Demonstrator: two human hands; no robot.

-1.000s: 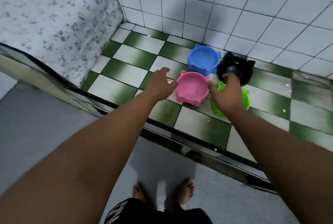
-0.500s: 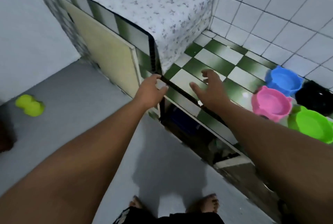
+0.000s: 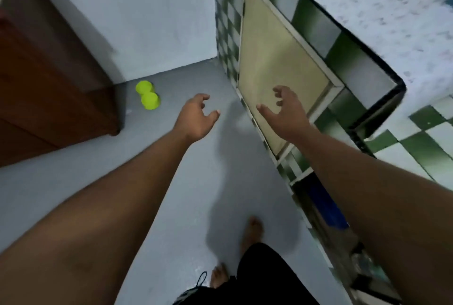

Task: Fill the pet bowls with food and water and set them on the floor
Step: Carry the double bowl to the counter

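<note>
Two empty hands, left hand [image 3: 196, 117] and right hand [image 3: 285, 111], fingers spread, hover mid-frame above bare grey floor [image 3: 191, 182] beside the tiled desk [image 3: 343, 59] edge; a yellow-green double bowl [image 3: 147, 95] sits upper left.

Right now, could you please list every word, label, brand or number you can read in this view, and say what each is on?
None can be read.
Black shorts: pale marks near the hem, too blurred to tell if they are letters.
Yellow-green double bowl, cupboard door, wooden cabinet: no text shows.
</note>
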